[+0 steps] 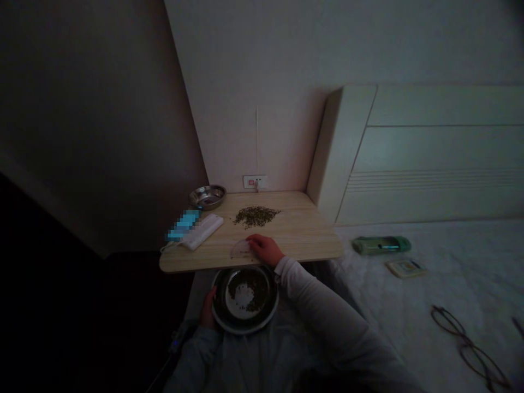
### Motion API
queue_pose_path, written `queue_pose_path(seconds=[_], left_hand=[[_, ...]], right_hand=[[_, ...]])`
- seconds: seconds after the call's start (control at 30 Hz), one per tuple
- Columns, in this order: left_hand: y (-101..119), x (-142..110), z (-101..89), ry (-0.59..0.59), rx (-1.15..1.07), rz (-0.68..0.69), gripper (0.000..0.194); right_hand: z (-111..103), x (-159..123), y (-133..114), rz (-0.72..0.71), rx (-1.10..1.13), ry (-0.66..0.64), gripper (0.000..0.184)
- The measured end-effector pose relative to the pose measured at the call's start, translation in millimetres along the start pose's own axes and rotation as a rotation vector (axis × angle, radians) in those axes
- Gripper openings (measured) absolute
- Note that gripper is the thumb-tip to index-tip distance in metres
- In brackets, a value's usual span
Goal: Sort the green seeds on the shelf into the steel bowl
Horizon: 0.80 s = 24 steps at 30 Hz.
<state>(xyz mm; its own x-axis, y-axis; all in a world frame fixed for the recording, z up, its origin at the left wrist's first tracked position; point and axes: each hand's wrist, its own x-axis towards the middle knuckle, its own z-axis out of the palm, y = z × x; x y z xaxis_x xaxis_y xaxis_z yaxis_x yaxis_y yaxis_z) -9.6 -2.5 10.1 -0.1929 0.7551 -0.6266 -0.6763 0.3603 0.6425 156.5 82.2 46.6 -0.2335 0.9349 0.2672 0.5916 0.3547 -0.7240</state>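
My left hand (208,315) grips the left rim of a round metal bowl (270,314), held just below the front edge of a small wooden table (303,234). Small dark beans lie in the bowl. My right hand (265,248) rests on the table near its front edge, fingers curled onto a pale, thin, card-like piece (239,249). A loose heap of the same small beans (256,216) lies further back on the tabletop, apart from both hands.
A second metal dish (207,196) stands at the table's back left. A white flat device (203,231) and a blue object (183,225) lie at the left edge. A wall socket (254,181) is behind. On the bed to the right lie a green case (380,245), a card (406,267) and glasses (466,344).
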Motion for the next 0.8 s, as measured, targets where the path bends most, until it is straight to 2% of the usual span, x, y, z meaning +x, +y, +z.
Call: queue_pose_path(seconds=[0.47, 0.8], left_hand=[[0.8, -7.2, 2.8, -0.063, -0.047, -0.058, 0.029], [1.0, -7.6, 1.6, 0.054, 0.019, -0.011, 0.023]], right_hand=[[-0.5, -5.7, 1.2, -0.055, -0.009, -0.049, 0.027], [-1.5, -7.2, -1.3, -0.04, 0.013, -0.071, 0.026]])
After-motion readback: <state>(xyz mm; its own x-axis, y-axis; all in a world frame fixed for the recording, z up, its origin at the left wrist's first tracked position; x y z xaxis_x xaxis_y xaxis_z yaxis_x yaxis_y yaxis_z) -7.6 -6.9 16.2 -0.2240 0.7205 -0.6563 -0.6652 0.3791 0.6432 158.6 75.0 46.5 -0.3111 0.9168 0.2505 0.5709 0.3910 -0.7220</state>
